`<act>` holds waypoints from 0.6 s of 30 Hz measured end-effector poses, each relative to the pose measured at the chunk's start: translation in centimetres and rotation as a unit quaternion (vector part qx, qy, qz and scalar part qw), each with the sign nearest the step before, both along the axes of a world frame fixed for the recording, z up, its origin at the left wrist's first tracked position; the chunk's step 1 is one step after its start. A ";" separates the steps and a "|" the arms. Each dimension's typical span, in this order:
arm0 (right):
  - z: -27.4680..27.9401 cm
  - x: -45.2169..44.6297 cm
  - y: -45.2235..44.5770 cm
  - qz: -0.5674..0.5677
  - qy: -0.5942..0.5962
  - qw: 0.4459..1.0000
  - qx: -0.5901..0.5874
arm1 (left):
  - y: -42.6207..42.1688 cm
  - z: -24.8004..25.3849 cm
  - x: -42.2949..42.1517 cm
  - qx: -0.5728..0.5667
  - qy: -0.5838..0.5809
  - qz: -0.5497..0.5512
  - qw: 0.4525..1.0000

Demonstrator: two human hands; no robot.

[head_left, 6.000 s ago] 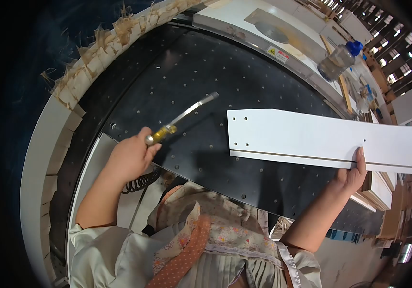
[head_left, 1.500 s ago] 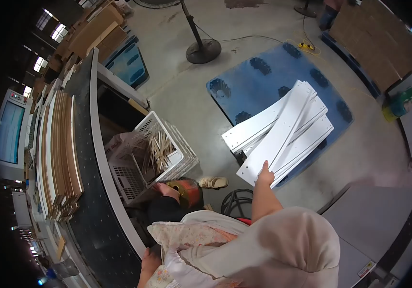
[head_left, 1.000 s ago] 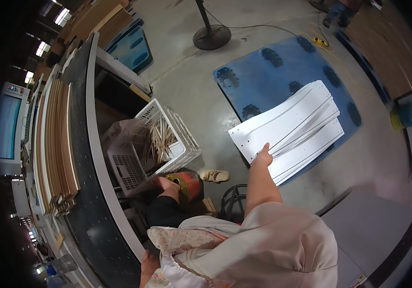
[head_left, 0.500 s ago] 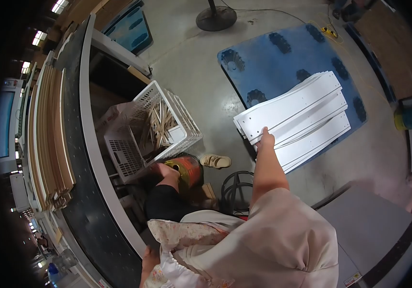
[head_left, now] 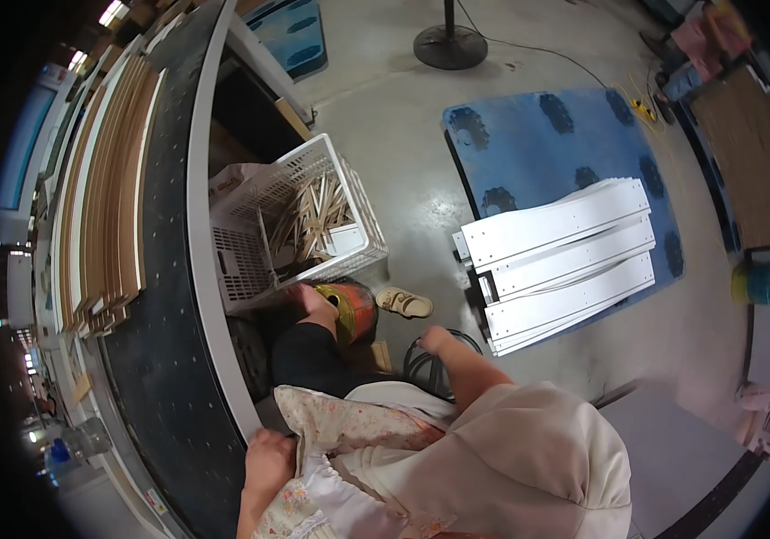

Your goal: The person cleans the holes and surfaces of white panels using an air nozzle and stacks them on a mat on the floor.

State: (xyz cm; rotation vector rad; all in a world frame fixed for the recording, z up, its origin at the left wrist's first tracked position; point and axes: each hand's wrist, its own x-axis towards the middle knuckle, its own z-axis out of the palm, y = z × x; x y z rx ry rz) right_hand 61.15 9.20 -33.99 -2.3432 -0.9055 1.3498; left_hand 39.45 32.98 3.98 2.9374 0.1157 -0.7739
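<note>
I judge stacking to be in hand: the white boards (head_left: pixel 573 259) lie on the blue pallet (head_left: pixel 528 148), apart from the right hand (head_left: pixel 436 341), fingers half-curled, contents undetermined. The left hand (head_left: pixel 268 460) rests at the bench (head_left: pixel 169 296) edge, grip unclear; the next move likely calls for turning back there.

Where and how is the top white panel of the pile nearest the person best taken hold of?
Likely grip the white panel by its picture-left end, the right hand coming from there and pinching top and underside. It lies long and flat on its pile, that end facing bare floor near the hand.
</note>
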 end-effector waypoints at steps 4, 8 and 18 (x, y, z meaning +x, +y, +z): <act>-1.2 0.7 0.8 -0.080 0.028 0.993 -0.082 | -1.4 2.8 1.4 0.022 -0.165 0.069 0.984; 2.2 6.2 -0.4 -0.152 -0.020 0.981 -0.119 | -0.2 1.7 -2.3 0.090 -0.101 0.043 0.990; 0.3 11.2 -3.2 -0.388 0.032 0.903 -0.182 | 0.3 -2.4 -5.7 0.309 -0.040 -0.282 0.907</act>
